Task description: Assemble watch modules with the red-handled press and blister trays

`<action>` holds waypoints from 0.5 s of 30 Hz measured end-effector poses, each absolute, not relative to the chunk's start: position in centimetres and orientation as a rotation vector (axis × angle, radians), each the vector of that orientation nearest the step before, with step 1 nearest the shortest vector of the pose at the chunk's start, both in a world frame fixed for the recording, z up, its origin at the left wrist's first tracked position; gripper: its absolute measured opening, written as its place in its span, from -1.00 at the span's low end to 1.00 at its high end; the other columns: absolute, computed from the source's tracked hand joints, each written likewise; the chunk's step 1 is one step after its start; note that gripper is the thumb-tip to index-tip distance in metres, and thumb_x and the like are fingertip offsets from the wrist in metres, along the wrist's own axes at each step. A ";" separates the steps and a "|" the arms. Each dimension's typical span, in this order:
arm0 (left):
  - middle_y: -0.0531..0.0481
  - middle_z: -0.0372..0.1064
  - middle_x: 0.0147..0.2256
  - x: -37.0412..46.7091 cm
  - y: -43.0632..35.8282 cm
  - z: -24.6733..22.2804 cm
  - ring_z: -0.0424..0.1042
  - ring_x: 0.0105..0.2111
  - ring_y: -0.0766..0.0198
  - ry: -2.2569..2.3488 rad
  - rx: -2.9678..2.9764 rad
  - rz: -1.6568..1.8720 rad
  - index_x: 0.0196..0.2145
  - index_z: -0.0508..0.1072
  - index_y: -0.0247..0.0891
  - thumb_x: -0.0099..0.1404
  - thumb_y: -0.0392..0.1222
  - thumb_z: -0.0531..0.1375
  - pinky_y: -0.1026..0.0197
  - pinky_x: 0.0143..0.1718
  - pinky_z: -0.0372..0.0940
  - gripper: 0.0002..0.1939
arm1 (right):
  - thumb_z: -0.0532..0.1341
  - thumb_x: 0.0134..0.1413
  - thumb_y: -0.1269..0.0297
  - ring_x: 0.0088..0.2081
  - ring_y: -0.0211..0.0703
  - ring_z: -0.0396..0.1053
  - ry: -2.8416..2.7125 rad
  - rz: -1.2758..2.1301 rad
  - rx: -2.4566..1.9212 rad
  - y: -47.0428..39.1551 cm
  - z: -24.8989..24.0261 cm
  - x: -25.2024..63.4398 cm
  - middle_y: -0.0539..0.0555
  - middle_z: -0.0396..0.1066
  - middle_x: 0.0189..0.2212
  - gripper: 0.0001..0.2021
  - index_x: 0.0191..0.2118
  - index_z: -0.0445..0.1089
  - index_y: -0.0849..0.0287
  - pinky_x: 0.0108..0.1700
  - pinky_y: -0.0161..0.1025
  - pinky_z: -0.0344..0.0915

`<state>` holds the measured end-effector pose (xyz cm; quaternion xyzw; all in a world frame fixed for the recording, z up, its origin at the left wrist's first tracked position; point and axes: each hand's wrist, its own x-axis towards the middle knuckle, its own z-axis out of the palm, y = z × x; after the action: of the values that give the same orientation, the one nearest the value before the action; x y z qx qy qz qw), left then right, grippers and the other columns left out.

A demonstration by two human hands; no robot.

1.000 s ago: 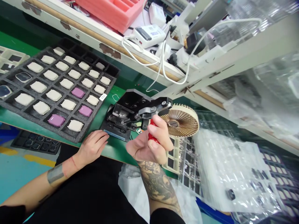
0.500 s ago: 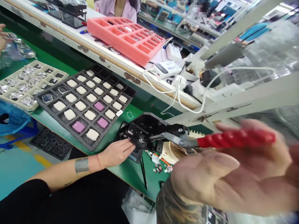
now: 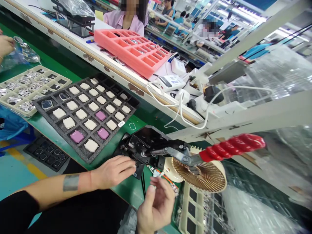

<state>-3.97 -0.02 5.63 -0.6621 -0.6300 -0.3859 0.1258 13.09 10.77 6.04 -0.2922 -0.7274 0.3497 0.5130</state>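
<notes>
The red grip [image 3: 235, 147] is glossy, ridged plastic on a dull grey metal lever [image 3: 174, 152]; the black clamp body [image 3: 149, 138] looks satin-smooth. At left, the charcoal tray [image 3: 89, 157] is rough, matt foam; the far coral tray [image 3: 117, 51] is smoother foam. The green bench [image 3: 108, 148] shines slightly. Blurred at near right, the sheeting [image 3: 253, 209] is probably clear, glossy plastic.

Coral foam tray [image 3: 117, 48] on shelf [image 3: 112, 74], white box-shaped device [image 3: 171, 82], white cable [image 3: 180, 106], round fan [image 3: 202, 178]

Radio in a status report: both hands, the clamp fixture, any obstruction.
Left hand at near edge of black clamp fixture. Right hand loosely curled, apart from red handle. Fan overlaps handle in view; clearance unclear.
</notes>
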 end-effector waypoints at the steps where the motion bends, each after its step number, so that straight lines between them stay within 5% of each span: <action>1: -0.31 0.62 0.10 -3.9 -1.5 6.8 0.56 0.13 0.00 -1.810 -1.923 -1.189 0.19 0.53 -0.41 0.59 -0.36 0.16 -0.04 0.16 0.56 -0.70 | 0.29 0.43 0.33 -0.03 -0.01 0.52 -1.803 0.864 -0.705 10.3 4.9 13.5 0.25 0.44 0.08 -0.70 0.21 0.48 0.14 0.00 0.01 0.51; 7: -0.27 0.58 0.18 -11.3 -5.1 13.7 0.50 0.23 -0.03 -1.899 -1.800 -1.350 0.36 0.43 -0.28 0.53 -0.44 0.19 -0.20 0.30 0.46 -0.51 | 0.27 0.45 0.38 -0.05 -0.01 0.54 -2.096 0.794 -0.605 8.7 0.5 13.5 0.21 0.52 -0.04 -0.75 0.17 0.48 0.15 -0.02 -0.04 0.53; 15: -0.26 0.63 0.09 -28.8 11.2 12.4 0.55 0.14 -0.03 -2.377 -1.774 -0.752 0.13 0.63 -0.30 0.48 -0.34 0.18 -0.04 0.27 0.40 -0.65 | 0.23 0.48 0.33 0.04 0.04 0.58 -2.188 0.674 -0.617 8.3 -0.3 12.8 0.28 0.54 0.07 -0.72 0.21 0.48 0.15 0.05 0.00 0.59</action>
<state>-28.78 11.24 12.42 -0.5792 -0.7762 -0.2456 0.0411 12.80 8.29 -0.33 -0.2412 -0.8551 0.2635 0.3756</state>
